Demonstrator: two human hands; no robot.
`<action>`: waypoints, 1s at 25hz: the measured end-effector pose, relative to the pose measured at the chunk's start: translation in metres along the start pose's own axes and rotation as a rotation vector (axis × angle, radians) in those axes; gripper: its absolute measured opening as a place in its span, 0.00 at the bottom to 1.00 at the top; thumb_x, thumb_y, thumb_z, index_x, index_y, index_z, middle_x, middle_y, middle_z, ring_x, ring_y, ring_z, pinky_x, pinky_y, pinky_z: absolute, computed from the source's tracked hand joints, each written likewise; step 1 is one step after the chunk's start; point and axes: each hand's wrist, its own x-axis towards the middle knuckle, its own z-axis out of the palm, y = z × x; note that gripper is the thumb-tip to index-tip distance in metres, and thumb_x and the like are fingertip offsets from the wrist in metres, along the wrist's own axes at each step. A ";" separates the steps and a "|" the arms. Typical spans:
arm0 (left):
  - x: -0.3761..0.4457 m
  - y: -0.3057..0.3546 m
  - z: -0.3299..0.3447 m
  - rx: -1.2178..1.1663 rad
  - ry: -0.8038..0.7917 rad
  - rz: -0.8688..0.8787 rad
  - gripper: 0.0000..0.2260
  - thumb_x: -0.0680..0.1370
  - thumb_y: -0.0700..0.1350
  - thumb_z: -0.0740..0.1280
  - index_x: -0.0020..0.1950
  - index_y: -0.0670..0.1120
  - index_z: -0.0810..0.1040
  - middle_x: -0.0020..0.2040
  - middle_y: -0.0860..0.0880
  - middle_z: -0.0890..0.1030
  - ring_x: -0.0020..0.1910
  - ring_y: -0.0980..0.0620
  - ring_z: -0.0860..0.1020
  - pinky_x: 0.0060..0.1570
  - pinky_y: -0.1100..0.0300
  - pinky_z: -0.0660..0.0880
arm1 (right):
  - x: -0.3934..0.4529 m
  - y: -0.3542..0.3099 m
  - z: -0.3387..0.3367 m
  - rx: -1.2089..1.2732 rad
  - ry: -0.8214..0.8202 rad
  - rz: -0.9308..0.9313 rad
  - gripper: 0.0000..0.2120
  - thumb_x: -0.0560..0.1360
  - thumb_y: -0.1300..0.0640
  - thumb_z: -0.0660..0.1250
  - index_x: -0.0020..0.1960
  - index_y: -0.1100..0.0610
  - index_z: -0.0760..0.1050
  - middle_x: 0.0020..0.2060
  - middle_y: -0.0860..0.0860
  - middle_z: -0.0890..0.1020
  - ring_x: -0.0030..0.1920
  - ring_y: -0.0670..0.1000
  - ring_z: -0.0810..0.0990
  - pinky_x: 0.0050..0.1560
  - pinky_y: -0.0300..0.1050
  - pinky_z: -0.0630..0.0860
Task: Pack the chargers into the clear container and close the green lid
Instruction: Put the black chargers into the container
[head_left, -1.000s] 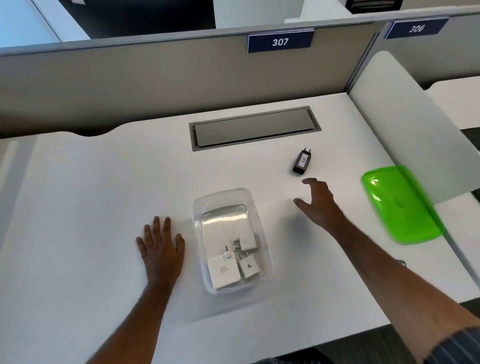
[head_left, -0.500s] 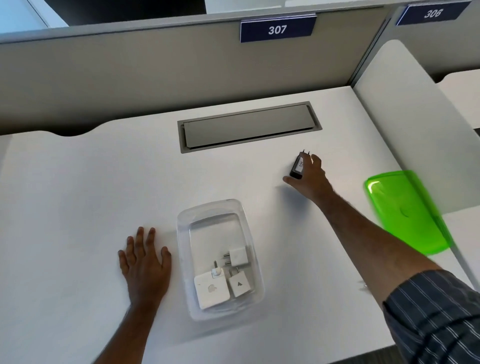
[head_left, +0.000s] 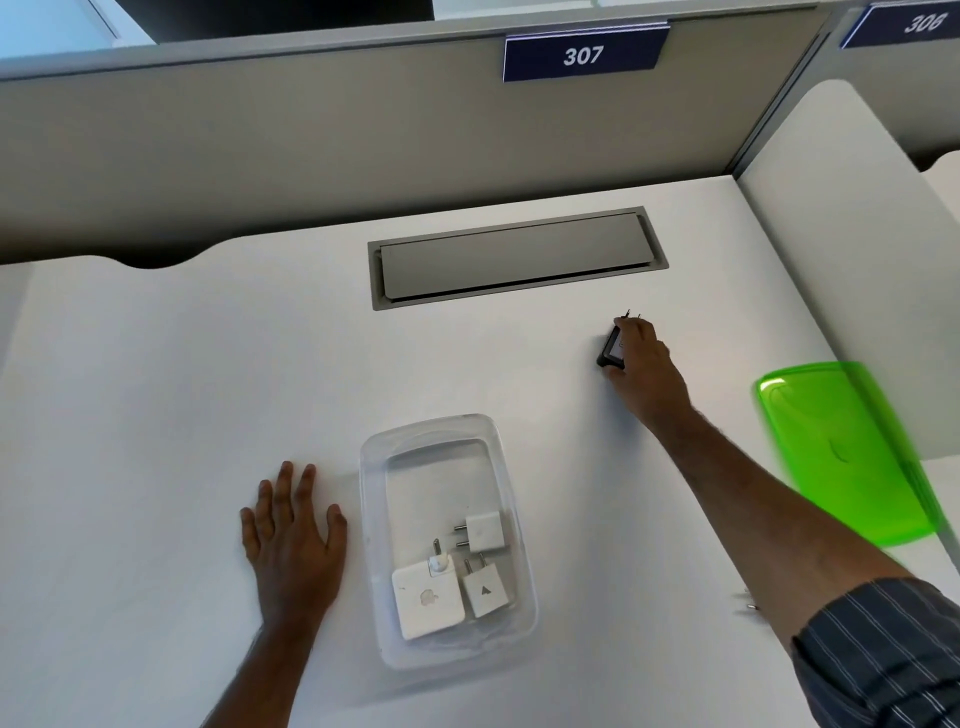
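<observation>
The white worktop (head_left: 182, 395) runs out of sight at the near edge, with a grey hatch (head_left: 517, 257) sunk into its far side. The green lid (head_left: 841, 452) lies off to the right, blurred, its far edge hard to trace against the white divider (head_left: 852, 218). The clear container (head_left: 511, 525) stands open near the middle; three white chargers (head_left: 428, 600) lie at its near end, the biggest partly covering a plug. The left hand (head_left: 291, 540) rests flat and released beside the container. The right hand (head_left: 641, 366) is closed around a black charger (head_left: 610, 351) out beyond the container; its fingers hide most of the body, only one side and the prong tips showing.
</observation>
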 end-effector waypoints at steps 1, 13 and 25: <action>0.000 0.000 0.000 0.001 0.002 0.003 0.29 0.80 0.58 0.52 0.81 0.51 0.60 0.83 0.48 0.59 0.83 0.43 0.54 0.81 0.40 0.49 | -0.001 0.000 -0.001 0.024 -0.004 0.003 0.32 0.76 0.60 0.70 0.77 0.56 0.62 0.74 0.55 0.65 0.65 0.65 0.72 0.58 0.61 0.77; -0.001 0.001 -0.001 -0.011 0.031 0.025 0.29 0.80 0.58 0.53 0.81 0.50 0.61 0.83 0.46 0.61 0.82 0.41 0.56 0.81 0.39 0.50 | -0.072 -0.064 -0.031 0.203 0.072 -0.235 0.33 0.75 0.60 0.73 0.76 0.49 0.62 0.73 0.46 0.65 0.63 0.57 0.74 0.55 0.52 0.78; -0.003 -0.002 -0.002 -0.038 0.037 0.050 0.29 0.81 0.57 0.54 0.81 0.49 0.62 0.82 0.45 0.62 0.82 0.40 0.57 0.80 0.38 0.50 | -0.179 -0.170 -0.018 0.165 -0.141 -0.501 0.28 0.72 0.58 0.76 0.67 0.48 0.66 0.68 0.42 0.68 0.60 0.53 0.77 0.52 0.53 0.81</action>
